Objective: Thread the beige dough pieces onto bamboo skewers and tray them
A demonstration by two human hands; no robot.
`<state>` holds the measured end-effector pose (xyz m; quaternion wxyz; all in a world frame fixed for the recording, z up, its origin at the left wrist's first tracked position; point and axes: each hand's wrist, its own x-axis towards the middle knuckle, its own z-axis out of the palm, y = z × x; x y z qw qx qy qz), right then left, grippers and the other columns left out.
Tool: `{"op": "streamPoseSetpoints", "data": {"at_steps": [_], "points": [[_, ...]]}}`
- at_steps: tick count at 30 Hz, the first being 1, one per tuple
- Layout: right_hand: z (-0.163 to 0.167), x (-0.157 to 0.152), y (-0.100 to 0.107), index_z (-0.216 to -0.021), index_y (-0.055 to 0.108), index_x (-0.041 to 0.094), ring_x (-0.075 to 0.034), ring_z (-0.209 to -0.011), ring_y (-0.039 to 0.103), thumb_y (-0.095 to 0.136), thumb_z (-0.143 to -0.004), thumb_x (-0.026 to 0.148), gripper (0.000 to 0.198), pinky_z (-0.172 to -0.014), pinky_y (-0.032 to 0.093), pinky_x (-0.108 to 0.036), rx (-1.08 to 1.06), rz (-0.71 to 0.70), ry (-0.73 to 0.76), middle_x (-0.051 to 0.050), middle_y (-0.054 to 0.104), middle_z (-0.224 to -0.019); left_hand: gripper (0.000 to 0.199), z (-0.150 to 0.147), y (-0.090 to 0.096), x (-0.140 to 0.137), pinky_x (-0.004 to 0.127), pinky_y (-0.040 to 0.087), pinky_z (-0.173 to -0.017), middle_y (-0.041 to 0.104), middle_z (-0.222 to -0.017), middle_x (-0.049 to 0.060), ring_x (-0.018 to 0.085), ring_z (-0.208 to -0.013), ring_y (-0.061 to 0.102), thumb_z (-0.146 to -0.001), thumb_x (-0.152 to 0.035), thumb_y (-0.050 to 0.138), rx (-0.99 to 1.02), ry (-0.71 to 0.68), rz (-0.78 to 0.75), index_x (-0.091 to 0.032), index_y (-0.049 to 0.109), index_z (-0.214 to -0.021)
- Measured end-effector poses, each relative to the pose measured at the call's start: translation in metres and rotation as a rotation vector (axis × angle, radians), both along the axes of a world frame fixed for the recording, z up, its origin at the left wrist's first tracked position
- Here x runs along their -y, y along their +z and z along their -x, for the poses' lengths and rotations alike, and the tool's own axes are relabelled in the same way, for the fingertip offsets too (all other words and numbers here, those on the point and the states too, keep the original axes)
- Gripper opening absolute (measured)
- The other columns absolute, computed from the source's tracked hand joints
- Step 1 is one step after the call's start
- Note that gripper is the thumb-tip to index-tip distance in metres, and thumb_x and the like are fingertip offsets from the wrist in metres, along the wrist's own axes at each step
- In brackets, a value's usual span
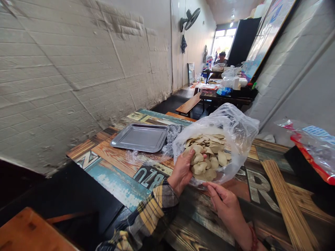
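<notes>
A clear plastic bag (242, 139) lies wide open on the table, heaped with thin, beige, roundish slices (222, 158). At the bag's near left side, my left hand (183, 169) is closed on a few of these slices (199, 164), thumb on top. My right hand (226, 204) is just below the bag's front edge, thumb and forefinger pinched together. Whatever is between those fingertips is too thin or hidden to make out. To the right of that hand lies a bundle of thin bamboo skewers (286, 198).
A metal tray (141, 136) rests left of the bag, beside crumpled plastic (172, 136). A black container (303, 170) with red-edged packaging is at the right. Beyond the patterned wooden table (110, 177) are a bench (190, 104), cluttered tables and a seated person (222, 59).
</notes>
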<state>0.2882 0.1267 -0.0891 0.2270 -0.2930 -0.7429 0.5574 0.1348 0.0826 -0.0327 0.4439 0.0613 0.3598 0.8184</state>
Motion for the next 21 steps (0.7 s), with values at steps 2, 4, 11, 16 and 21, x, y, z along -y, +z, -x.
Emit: {"op": "streamPoseSetpoints", "data": {"at_steps": [2,4,11,16,21], "points": [[0.000,0.000,-0.001,-0.095,0.075,0.016,-0.012,-0.039,0.041,0.052,-0.083,0.057,0.049,-0.041,0.036,-0.024,0.002,-0.001,-0.015,0.003,0.048,-0.044,0.037,-0.001,0.000,0.000,0.036,0.058,-0.073,0.072,-0.084,0.009,0.024,-0.083,0.070,-0.071,-0.034,0.076,-0.006,0.008,0.003,-0.013,0.063,-0.099],[-0.001,-0.001,-0.002,-0.095,0.075,0.016,-0.012,-0.040,0.043,0.052,-0.083,0.056,0.048,-0.042,0.037,-0.024,-0.001,-0.019,-0.021,0.003,0.051,-0.046,0.035,-0.003,0.001,0.000,0.037,0.057,-0.075,0.072,-0.084,0.010,0.025,-0.085,0.070,-0.072,-0.034,0.075,-0.014,0.007,0.009,-0.013,0.064,-0.098],[-0.002,0.000,0.004,-0.094,0.075,0.015,-0.012,-0.039,0.044,0.051,-0.085,0.054,0.046,-0.041,0.037,-0.023,0.004,-0.038,-0.018,0.004,0.048,-0.044,0.035,-0.006,-0.001,0.000,0.036,0.057,-0.076,0.072,-0.085,0.011,0.026,-0.087,0.069,-0.072,-0.034,0.075,-0.040,-0.016,-0.020,-0.011,0.066,-0.098],[-0.001,0.000,0.006,-0.091,0.074,0.016,-0.013,-0.040,0.046,0.050,-0.086,0.053,0.045,-0.042,0.038,-0.024,-0.013,-0.073,-0.017,0.003,0.052,-0.046,0.036,-0.009,-0.001,-0.001,0.034,0.057,-0.075,0.072,-0.086,0.010,0.026,-0.086,0.070,-0.070,-0.032,0.077,-0.026,0.002,-0.029,-0.012,0.067,-0.097],[-0.001,-0.001,0.006,-0.091,0.072,0.015,-0.014,-0.043,0.048,0.048,-0.087,0.052,0.044,-0.044,0.038,-0.024,-0.005,-0.100,-0.006,0.003,0.052,-0.047,0.037,-0.013,0.000,-0.002,0.034,0.057,-0.074,0.072,-0.083,0.010,0.025,-0.085,0.070,-0.070,-0.034,0.077,-0.022,0.006,-0.031,-0.012,0.066,-0.098]]}}
